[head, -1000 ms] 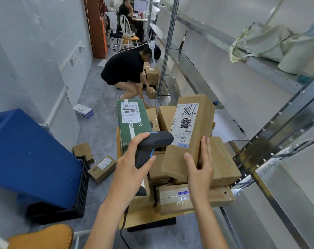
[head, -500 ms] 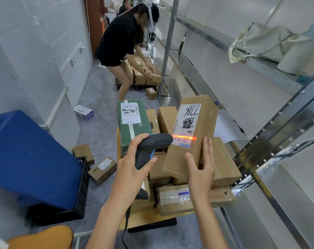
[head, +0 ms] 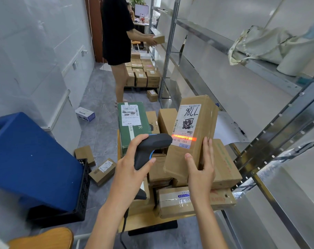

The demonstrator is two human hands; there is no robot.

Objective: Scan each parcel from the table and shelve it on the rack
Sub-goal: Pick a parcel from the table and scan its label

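Head view, status?

Inspector: The left hand (head: 130, 165) grips a black scanner (head: 151, 147), thumb and fingers wrapped round its handle, cable trailing down. The right hand (head: 201, 170) holds a tall brown parcel (head: 192, 135) upright, thumb on the labelled face and fingers along its right side. The orange scan line falls across the lower part of the shipping label (head: 186, 125).

And where does that parcel sit?

Inspector: Above the pile at the middle of the surface (head: 143, 222), tilted slightly back. Whether its base rests on the cartons beneath is hidden by the hand.

What remains on the surface?

Inspector: A good deal. A green box (head: 132, 126) stands at the far left corner, with several brown cartons (head: 222, 164) stacked toward the right edge and the near edge. Judged from this, only the scan of one parcel is in hand; shelving has not begun for it.

The rack?

Inspector: The rack (head: 271, 126) runs along the right, just beside the surface. The shelf level nearest the parcel shows no cartons; an upper shelf carries pale bags (head: 271, 44).

Anything else?

Inspector: Another person (head: 116, 33) stands further down the aisle holding a small box toward the rack, beside more stacked cartons. Loose parcels lie on the floor (head: 97, 112) to the left.
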